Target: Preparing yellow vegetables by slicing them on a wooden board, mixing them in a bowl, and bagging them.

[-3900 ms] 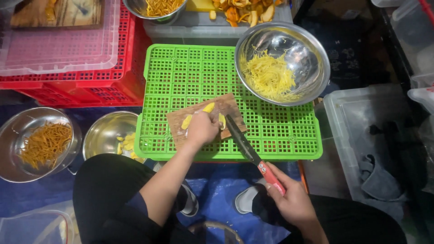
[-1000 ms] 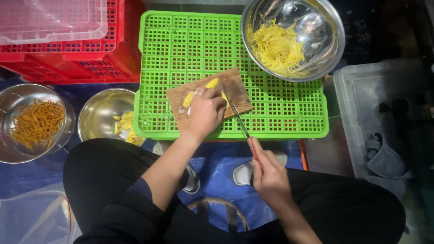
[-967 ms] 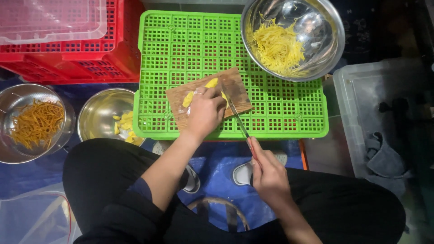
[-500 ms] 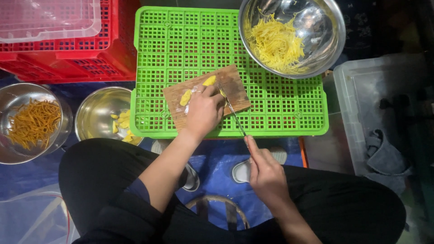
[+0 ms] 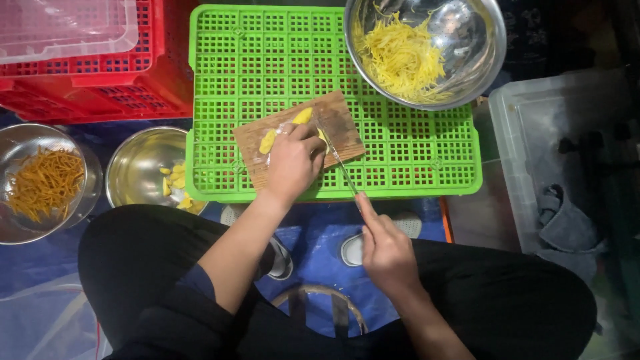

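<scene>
**Now the blade sits at the slices' edge**

Compared with a few seconds back, the knife [image 5: 339, 163] has swung from lying across the wooden cutting board [image 5: 300, 137] to standing nearly on edge, tip beside the yellow root slices [image 5: 283, 130]. The left hand [image 5: 293, 163] is pressed down over them, fingers curled; the right hand [image 5: 385, 250] is closed round the handle. The board rests on an upturned green crate [image 5: 400, 153]. A steel bowl of yellow shreds [image 5: 413, 53] crowds the far corner; a bowl with yellow chunks [image 5: 143, 170] and another of orange strips [image 5: 40, 183] sit left, beside red crates [image 5: 100, 80].
</scene>
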